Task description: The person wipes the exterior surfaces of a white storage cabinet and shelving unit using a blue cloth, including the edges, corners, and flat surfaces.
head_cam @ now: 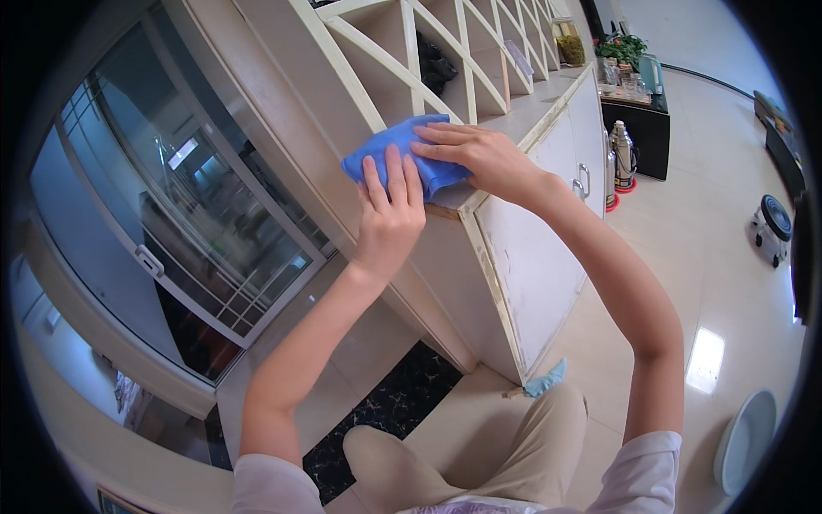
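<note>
A blue cloth [401,149] lies over the near end of a white cabinet's countertop [459,194], against the base of the lattice rack. My left hand [393,209] holds the cloth's near side, its fingers stretched over the fabric. From the right, my right hand [481,154] grips the other side, fingertips on top. Folds of fabric hide the counter corner beneath, and neither thumb shows clearly. Below, the white cabinet [536,257] has chipped, worn edging and metal handles.
Diamond-shaped compartments of the white rack [465,61] rise behind the cloth. A glass jar [569,45] stands farther along the counter. Thermos flasks [621,154] and a wheeled stool [772,221] are at right. A light-blue rag [546,379] and a basin [745,443] rest on the floor.
</note>
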Action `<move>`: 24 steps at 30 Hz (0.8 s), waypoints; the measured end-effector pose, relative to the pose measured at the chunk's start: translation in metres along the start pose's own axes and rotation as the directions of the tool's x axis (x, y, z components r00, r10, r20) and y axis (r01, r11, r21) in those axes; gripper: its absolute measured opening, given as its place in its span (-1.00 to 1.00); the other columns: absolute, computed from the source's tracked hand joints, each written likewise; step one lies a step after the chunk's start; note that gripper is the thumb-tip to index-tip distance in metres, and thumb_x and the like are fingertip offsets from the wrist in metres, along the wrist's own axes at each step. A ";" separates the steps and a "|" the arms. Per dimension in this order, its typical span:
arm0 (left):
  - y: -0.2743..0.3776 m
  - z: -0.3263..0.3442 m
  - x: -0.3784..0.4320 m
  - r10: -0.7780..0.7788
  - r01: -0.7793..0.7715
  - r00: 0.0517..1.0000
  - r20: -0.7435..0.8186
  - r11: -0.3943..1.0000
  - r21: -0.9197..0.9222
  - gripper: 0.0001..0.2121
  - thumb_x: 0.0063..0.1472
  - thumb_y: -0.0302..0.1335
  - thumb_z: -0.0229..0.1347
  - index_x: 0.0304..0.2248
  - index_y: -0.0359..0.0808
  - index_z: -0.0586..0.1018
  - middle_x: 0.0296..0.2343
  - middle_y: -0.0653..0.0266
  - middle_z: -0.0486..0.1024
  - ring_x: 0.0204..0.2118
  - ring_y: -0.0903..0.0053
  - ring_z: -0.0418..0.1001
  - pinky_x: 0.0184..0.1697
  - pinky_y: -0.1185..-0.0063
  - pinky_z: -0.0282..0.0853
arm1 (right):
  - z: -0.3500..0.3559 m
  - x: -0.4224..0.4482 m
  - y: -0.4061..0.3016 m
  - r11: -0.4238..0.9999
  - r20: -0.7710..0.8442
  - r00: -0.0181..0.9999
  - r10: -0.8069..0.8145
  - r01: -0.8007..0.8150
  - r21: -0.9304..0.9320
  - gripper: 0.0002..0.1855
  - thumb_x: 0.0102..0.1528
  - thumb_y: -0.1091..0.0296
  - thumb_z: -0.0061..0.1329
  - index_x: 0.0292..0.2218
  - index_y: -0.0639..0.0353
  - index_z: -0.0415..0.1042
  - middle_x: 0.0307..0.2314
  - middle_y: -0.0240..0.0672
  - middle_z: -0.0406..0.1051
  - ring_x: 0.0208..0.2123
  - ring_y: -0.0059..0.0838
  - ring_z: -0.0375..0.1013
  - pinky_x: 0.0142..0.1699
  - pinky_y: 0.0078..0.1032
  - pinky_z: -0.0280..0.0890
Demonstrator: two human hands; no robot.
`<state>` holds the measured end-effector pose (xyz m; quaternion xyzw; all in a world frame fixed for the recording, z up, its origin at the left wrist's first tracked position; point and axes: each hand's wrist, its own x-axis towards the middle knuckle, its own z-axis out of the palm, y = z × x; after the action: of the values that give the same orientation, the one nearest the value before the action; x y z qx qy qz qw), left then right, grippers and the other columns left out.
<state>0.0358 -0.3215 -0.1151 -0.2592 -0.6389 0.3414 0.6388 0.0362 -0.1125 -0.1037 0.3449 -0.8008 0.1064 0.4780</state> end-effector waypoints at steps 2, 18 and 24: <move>-0.007 -0.001 0.001 -0.015 0.015 1.000 -0.018 0.999 -0.038 -0.62 0.14 -0.52 0.01 -0.02 -0.36 0.46 0.03 -0.06 0.35 0.00 0.02 0.39 -0.09 0.40 0.48 | -0.003 -0.004 -0.006 1.000 0.009 1.000 0.022 -0.022 -0.020 -0.26 -0.17 0.70 0.03 0.08 -0.02 0.35 0.09 -0.35 0.28 0.12 -0.27 0.26 0.15 -0.34 0.27; -0.166 0.018 0.083 -0.179 0.112 0.941 -0.287 0.965 -0.236 -0.36 0.00 -0.56 0.19 0.12 0.00 0.34 0.11 0.42 0.30 0.12 0.39 0.31 0.10 0.46 0.32 | -0.044 0.131 -0.016 0.966 -0.497 0.856 -0.143 0.010 -0.259 -0.33 -0.09 0.68 -0.02 0.08 -0.01 0.33 0.03 -0.20 0.33 -0.01 -0.15 0.37 0.04 -0.32 0.32; -0.162 0.054 0.067 -0.307 0.204 0.923 -0.233 0.901 -0.382 -0.33 -0.01 -0.57 0.19 0.14 -0.01 0.31 0.11 0.38 0.30 0.13 0.36 0.30 0.11 0.44 0.30 | -0.023 0.144 -0.021 0.959 -0.457 0.883 -0.104 -0.033 -0.282 -0.32 -0.10 0.63 0.02 0.08 -0.06 0.34 0.08 -0.28 0.28 0.07 -0.21 0.31 0.09 -0.31 0.26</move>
<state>-0.0046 -0.3785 0.0547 -0.3287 -0.6182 0.0930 0.7079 0.0219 -0.1816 0.0262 0.2523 -0.6623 0.0626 0.7027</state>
